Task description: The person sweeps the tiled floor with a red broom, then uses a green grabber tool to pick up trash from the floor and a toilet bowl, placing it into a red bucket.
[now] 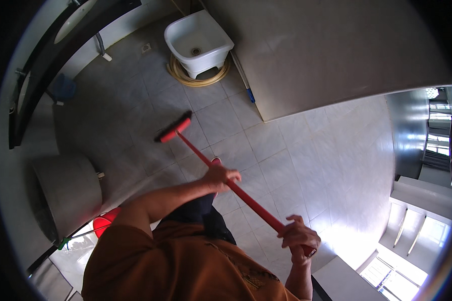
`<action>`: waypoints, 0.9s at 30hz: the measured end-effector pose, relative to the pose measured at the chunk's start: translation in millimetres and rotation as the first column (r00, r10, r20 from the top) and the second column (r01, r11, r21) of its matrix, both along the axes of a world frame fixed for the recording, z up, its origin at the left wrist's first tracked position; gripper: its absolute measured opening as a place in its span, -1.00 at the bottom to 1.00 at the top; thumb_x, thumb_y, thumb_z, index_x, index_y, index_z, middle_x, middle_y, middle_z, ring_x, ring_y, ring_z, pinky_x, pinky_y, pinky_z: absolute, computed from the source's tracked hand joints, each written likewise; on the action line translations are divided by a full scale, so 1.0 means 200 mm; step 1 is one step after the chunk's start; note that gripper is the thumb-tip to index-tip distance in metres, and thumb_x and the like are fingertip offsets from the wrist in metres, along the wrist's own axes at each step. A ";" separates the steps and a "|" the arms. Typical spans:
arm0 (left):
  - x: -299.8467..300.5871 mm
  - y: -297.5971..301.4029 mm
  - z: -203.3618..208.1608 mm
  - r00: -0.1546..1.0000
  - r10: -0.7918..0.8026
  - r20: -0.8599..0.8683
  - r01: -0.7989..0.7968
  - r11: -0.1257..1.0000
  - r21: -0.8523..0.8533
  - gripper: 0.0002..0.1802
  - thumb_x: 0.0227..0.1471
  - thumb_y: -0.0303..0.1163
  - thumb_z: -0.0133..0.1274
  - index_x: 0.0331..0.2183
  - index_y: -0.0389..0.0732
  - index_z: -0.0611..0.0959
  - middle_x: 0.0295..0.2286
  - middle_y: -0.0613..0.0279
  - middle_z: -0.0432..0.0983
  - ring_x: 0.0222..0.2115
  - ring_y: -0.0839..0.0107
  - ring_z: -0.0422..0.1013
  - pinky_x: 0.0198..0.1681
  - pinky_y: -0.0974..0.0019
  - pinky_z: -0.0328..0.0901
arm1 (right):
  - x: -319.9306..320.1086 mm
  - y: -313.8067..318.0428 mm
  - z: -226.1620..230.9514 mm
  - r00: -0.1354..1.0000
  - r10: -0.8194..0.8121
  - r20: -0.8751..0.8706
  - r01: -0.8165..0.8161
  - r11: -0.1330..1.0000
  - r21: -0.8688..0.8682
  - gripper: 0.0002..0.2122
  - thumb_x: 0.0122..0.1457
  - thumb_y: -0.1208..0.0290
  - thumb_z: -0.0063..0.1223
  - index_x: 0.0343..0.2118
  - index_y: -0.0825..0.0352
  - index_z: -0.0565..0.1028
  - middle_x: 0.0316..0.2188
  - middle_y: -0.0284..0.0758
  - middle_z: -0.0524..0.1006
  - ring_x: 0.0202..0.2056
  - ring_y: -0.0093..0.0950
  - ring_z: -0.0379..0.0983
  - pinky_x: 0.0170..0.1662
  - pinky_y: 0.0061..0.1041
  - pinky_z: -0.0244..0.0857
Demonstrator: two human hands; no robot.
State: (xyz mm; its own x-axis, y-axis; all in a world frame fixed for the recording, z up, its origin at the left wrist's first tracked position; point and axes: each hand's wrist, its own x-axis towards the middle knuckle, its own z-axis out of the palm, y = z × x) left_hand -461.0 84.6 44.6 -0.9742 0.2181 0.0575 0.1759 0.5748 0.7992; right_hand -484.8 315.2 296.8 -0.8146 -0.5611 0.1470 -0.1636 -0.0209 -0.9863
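A long-handled floor brush with a red head and dark bristles slants across the view, its head on the grey tiled floor ahead of me. My left hand is wrapped round the middle of the red handle. Close to the handle's upper end, at my lower right, my right hand grips it too, fingers curled over the top. Part of a pinkish-red shoe shows just beyond my left hand, beside the handle.
A white mop sink stands at the far end, with a yellow hose coiled round its base. A grey partition borders the right. Leftward are a dark counter, a blue bucket, a large grey rounded container and a red bucket.
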 end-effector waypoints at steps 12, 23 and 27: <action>0.12 -0.71 -0.26 0.989 -0.147 0.024 0.149 0.982 -0.114 -0.90 -0.26 -0.36 0.07 -0.52 0.04 0.57 -0.68 0.41 0.47 -0.57 0.33 0.44 -0.34 0.20 0.25 | 0.31 -0.62 -0.28 0.994 0.018 0.112 -0.006 0.995 -0.100 -0.85 -0.24 0.76 -0.20 -0.63 0.43 0.44 -0.64 -0.26 0.40 -0.50 -0.34 0.35 -0.15 -0.27 0.16; -0.57 -2.16 -0.38 0.969 -0.223 0.109 0.235 0.965 -0.117 -0.90 -0.37 -0.38 0.10 -0.59 0.01 0.58 -0.64 0.40 0.51 -0.52 0.36 0.47 -0.33 0.27 0.28 | -0.18 -1.99 -0.53 0.999 -0.018 0.046 0.021 0.998 -0.063 -0.80 -0.21 0.79 -0.29 -0.63 0.38 0.40 -0.63 -0.31 0.38 -0.48 -0.38 0.34 -0.14 -0.30 0.17; -0.81 -2.74 -0.50 0.948 -0.283 0.143 0.308 0.932 -0.193 -0.90 -0.39 -0.35 0.15 -0.63 0.04 0.57 -0.63 0.44 0.50 -0.47 0.37 0.46 -0.24 0.16 0.21 | -0.35 -2.49 -0.64 0.998 0.066 0.005 -0.065 0.996 -0.066 -0.83 -0.24 0.77 -0.20 -0.60 0.40 0.42 -0.58 -0.28 0.40 -0.41 -0.30 0.37 -0.17 -0.30 0.18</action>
